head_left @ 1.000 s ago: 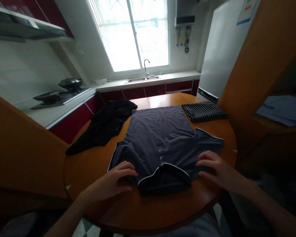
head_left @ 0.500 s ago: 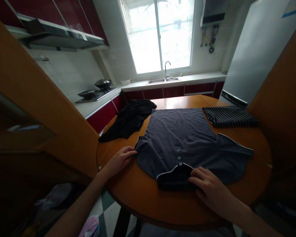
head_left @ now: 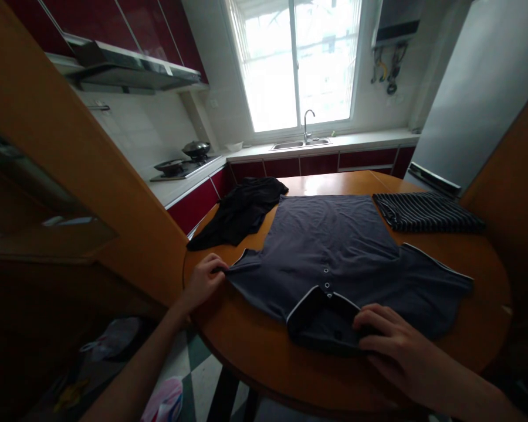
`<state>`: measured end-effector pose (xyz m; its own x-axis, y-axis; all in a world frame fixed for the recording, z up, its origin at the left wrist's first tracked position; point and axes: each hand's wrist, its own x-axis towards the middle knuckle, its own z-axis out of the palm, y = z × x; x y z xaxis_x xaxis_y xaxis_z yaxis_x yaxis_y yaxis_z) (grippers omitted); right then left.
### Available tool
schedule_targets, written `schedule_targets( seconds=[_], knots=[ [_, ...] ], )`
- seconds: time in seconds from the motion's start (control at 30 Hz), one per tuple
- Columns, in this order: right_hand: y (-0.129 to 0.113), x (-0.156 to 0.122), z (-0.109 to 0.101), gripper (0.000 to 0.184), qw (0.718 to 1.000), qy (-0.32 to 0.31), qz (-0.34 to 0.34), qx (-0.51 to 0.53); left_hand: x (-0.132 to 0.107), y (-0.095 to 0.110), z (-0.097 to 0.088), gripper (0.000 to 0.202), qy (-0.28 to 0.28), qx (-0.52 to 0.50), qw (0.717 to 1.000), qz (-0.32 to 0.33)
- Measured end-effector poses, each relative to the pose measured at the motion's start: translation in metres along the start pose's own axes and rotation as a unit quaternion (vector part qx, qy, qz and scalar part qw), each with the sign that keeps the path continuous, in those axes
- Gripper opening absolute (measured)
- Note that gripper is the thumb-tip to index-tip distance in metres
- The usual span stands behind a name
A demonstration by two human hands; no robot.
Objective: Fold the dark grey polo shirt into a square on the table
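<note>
A dark grey polo shirt [head_left: 325,228] with white piping lies spread on the round wooden table [head_left: 264,366], its collar towards me and its buttons facing up. My left hand [head_left: 206,280] pinches the tip of the sleeve on the left, which is stretched outward. At the collar, my right hand [head_left: 391,340] is closed on the right side of the dark collar band, fingers partly hidden by the cloth. The sleeve on the right lies flat, touched by neither hand.
A crumpled black garment [head_left: 242,211] lies at the table's left. A folded black striped cloth [head_left: 429,212] sits at the right. Beyond are a counter with a sink [head_left: 290,145], a stove with pans [head_left: 196,148] and a fridge [head_left: 470,99].
My left hand has pulled the left sleeve outward, so it is straighter. My right hand has drawn the collar slightly towards me, and the collar opening looks wider. The view has shifted a little.
</note>
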<state>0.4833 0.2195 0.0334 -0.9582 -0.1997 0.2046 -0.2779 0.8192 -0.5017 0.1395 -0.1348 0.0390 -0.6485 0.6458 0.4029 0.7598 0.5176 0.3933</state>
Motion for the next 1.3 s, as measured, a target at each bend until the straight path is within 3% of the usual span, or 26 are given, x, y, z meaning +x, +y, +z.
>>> schedule_targets(
  seconds=[0.07,0.17,0.3,0.47,0.57,0.63,0.7,0.73,0.83,0.9,0.97,1.03,1.2,1.3],
  knots=[
    [0.002,-0.001,0.0,0.019,1.0,-0.001,0.011,0.028,-0.004,0.001,-0.005,0.017,-0.069,-0.008,0.998,-0.004],
    [0.012,0.0,0.006,0.022,0.995,0.071,0.059,0.041,-0.005,0.002,-0.012,0.02,-0.148,-0.015,0.989,0.005],
    [0.025,0.002,0.016,0.024,0.979,0.135,0.153,0.027,0.001,-0.002,-0.001,0.038,-0.096,-0.035,0.994,-0.044],
    [0.024,0.001,0.019,0.021,0.974,0.113,0.192,0.035,0.012,-0.014,0.031,0.06,-0.094,-0.087,0.986,-0.111],
    [0.025,-0.001,0.022,0.02,0.975,0.105,0.187,0.053,0.018,-0.009,0.039,0.056,-0.076,-0.057,0.99,-0.104],
    [0.027,-0.002,0.023,0.019,0.974,0.116,0.182,0.064,0.019,0.007,0.04,0.043,-0.026,-0.001,0.996,-0.081],
    [0.028,0.0,0.024,0.021,0.973,0.14,0.174,0.066,0.017,0.038,0.04,0.029,0.01,0.023,0.999,-0.045],
    [0.027,0.003,0.023,0.024,0.973,0.153,0.164,0.061,0.013,0.057,0.041,0.025,0.001,0.008,1.0,-0.024],
    [0.022,0.013,0.021,0.03,0.984,0.145,0.1,0.038,-0.001,0.122,0.05,0.023,-0.125,-0.085,0.988,0.044],
    [0.02,0.02,0.021,0.034,0.992,0.108,0.056,0.023,-0.012,0.157,0.061,0.027,-0.178,-0.099,0.975,0.09],
    [0.019,0.022,0.024,0.04,0.997,0.069,0.041,0.0,-0.02,0.178,0.074,0.034,-0.199,-0.074,0.969,0.128],
    [0.021,0.019,0.03,0.048,0.997,0.047,0.052,-0.034,-0.026,0.185,0.085,0.041,-0.198,-0.022,0.969,0.144],
    [0.023,-0.002,0.044,0.064,0.99,0.063,0.07,-0.105,-0.037,0.172,0.094,0.059,-0.181,0.071,0.969,0.151],
    [0.018,-0.009,0.044,0.053,0.985,0.095,0.071,-0.122,-0.041,0.171,0.09,0.065,-0.173,0.083,0.969,0.154]
  ],
)
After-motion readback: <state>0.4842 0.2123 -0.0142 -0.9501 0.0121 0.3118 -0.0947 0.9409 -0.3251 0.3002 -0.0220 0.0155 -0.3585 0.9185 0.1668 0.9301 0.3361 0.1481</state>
